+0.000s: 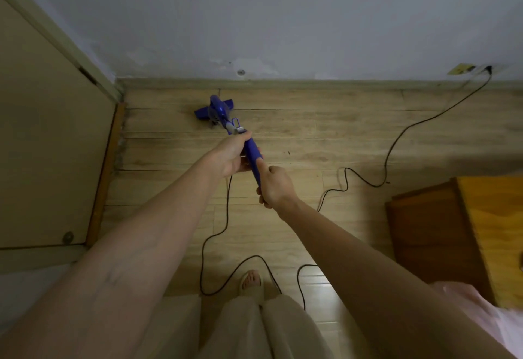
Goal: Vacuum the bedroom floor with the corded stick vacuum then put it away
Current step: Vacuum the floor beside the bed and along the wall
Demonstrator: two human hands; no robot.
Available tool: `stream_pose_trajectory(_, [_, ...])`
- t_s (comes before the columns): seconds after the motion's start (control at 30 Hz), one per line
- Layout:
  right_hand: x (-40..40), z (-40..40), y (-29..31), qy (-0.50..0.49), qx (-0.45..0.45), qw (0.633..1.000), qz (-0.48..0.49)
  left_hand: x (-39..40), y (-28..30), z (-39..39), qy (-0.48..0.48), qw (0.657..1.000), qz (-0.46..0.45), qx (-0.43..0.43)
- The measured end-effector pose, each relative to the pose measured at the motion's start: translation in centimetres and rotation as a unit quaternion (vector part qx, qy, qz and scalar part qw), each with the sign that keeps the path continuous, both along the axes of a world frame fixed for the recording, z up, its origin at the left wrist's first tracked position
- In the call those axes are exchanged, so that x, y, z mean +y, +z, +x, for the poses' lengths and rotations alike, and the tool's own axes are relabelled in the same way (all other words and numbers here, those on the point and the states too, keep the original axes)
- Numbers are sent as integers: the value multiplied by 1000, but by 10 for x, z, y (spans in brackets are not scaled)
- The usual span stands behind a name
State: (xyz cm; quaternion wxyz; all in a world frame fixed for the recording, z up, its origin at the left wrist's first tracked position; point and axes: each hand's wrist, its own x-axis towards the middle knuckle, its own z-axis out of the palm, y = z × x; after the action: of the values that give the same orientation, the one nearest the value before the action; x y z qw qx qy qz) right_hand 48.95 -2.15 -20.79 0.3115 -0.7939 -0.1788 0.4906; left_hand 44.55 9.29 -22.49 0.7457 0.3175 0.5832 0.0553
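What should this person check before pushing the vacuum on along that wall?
1. Both hands on the handle: left hand and right hand grip the blue vacuum: ok.
2. Floor head flat on the floor: cannot tell.
3. Plug in the wall socket: ok.
4. Cord clear of the feet: not ok, it loops around the sandalled foot.
5. Wooden cabinet clear of the path: ok.
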Motion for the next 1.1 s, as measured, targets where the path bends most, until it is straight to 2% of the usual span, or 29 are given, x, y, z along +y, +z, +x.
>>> stream_pose_trajectory(0.23, [-48, 13, 31, 20, -68, 997, 19, -44, 18, 9, 5, 1000, -5, -27])
stream_pose_trajectory(0.6, [-184, 28, 76, 22, -106, 994, -5, -184, 57, 18, -17, 998, -10, -53])
stream_pose_trajectory(0.87, [-286, 26, 102, -71, -87, 994, 5, -286, 83, 26, -70, 996, -7, -49])
stream_pose_trajectory(1.1, [-331, 18, 121, -107, -53, 993, 22, -331, 98, 27, -117, 993, 12, -30])
